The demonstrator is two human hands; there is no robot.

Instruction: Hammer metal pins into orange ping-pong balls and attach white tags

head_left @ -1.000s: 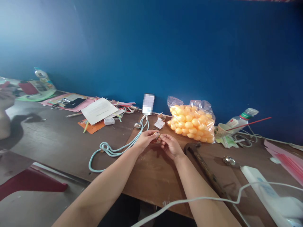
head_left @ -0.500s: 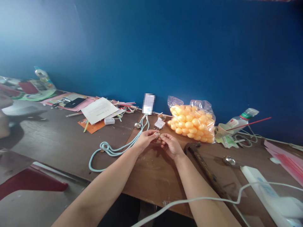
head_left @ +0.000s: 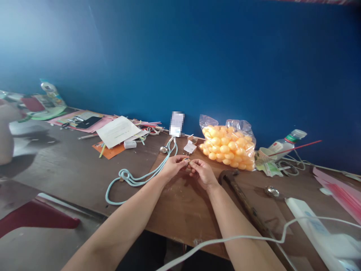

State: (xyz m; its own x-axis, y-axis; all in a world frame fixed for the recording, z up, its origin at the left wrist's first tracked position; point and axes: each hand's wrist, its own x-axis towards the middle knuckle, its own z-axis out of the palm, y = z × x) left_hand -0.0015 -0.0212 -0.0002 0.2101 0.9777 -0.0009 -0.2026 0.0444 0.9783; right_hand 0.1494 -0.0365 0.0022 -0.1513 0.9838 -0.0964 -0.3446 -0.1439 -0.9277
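My left hand [head_left: 174, 167] and my right hand [head_left: 203, 174] meet over the table, fingertips almost touching. Both pinch the same small gold-coloured piece [head_left: 188, 161], perhaps metal, mostly covered by the fingers and too small to name. Just beyond the fingertips lies a small white card [head_left: 190, 147], partly folded up. A light blue lanyard [head_left: 146, 180] is looped on the table left of my left hand, running up to a badge [head_left: 177, 124] that leans on the wall. Near it sits a shiny silver lump [head_left: 163, 149].
A clear bag of orange balls [head_left: 225, 145] stands behind my right hand. A hammer-like tool [head_left: 239, 195] lies beside my right forearm. A white cable [head_left: 225, 239] crosses over that forearm to a power strip [head_left: 307, 226]. Papers [head_left: 117, 131] lie left; another person's arm [head_left: 5, 131] shows there.
My fingers have shifted slightly around the small piece, the right fingertips closing over more of it. At the far left, the other person's arm has moved.
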